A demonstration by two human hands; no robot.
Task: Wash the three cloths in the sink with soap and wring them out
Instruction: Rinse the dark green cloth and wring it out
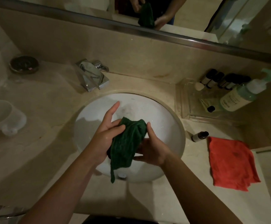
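Green cloth (125,141) held above white sink (168,113), both hands engaged.

Left hand (106,136): thumb pinching cloth's upper edge, grip partly closed, forefinger extended. Right hand (152,149): grip curled round cloth's side. Cloth tail hangs toward drain. Red cloth (232,164) lies flat on surface, right of sink.

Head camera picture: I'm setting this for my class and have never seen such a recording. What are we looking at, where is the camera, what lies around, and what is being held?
No machine here: a person wears the camera on the head, looking down at their own hands. Over the white sink, the left hand and right hand both grip a dark green cloth. An orange cloth lies on the counter to the right, near a pump bottle. The tap stands behind the sink, a white cup at left.
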